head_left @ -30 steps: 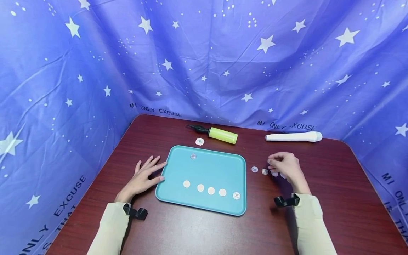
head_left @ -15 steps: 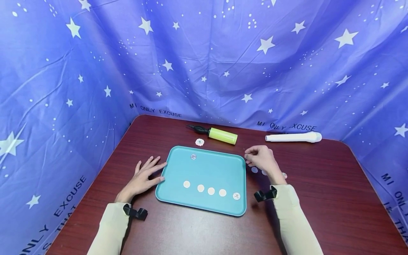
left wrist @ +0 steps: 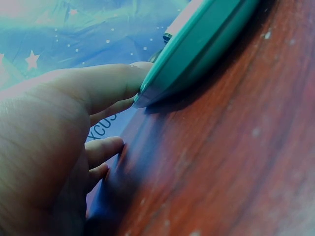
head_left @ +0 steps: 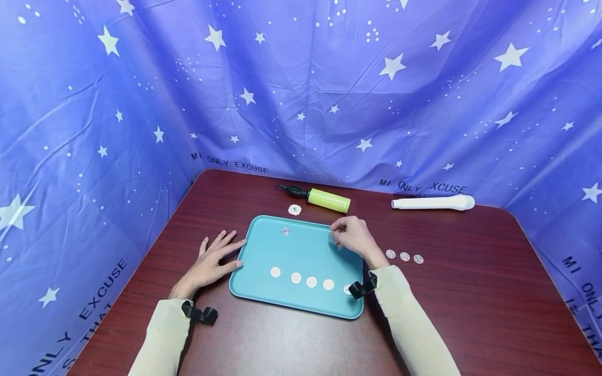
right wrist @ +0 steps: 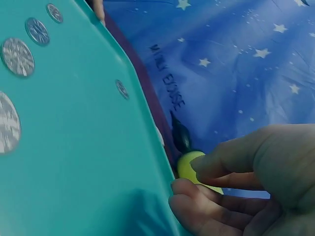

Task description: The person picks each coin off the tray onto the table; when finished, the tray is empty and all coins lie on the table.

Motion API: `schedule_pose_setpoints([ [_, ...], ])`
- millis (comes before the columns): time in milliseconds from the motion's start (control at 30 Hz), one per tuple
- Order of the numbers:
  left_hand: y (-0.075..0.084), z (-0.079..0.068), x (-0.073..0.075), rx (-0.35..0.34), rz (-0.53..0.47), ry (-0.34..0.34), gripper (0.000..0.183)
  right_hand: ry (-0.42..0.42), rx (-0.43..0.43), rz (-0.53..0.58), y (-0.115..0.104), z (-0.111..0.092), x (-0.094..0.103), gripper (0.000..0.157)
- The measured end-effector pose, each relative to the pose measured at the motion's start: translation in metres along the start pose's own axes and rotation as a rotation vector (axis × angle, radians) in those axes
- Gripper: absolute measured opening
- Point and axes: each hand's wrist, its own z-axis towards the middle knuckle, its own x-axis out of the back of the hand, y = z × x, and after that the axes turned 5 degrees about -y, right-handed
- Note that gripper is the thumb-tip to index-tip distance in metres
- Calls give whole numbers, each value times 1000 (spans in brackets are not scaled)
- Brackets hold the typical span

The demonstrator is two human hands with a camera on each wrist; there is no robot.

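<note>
My left hand (head_left: 210,266) lies on the table at the tray's left side, its fingers spread and straight. Its thumb and index fingertip touch the rim of the turquoise tray (head_left: 301,245), also seen in the left wrist view. Over the tray's far right corner, my right hand (head_left: 355,236) has its fingers bent, thumb and fingertips close together. I cannot tell whether a disc sits between them. Several round silvery discs (right wrist: 18,56) lie in a row along the tray's near side. A single patterned disc (head_left: 285,231) lies near its far left corner.
Right of the tray, patterned discs (head_left: 404,256) lie in a row on the dark red table (head_left: 479,292). Behind the tray are a scalloped white disc (head_left: 294,209), a green and black balloon pump (head_left: 329,200) and a white microphone-shaped stick (head_left: 432,202). A starry blue curtain (head_left: 310,104) surrounds the table.
My right hand has moved left from the table discs to over the tray's far right corner. My left hand and the tray have stayed put.
</note>
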Motion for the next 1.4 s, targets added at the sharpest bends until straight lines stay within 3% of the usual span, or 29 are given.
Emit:
schedule_pose_setpoints([
  [433,2,0,0,7,1,1,58,-57,47,-6,-12,17,-31,18],
  [1400,-1,-1,-2,-5,7,10,58,-111,68,-51,-35,45,-73,22],
])
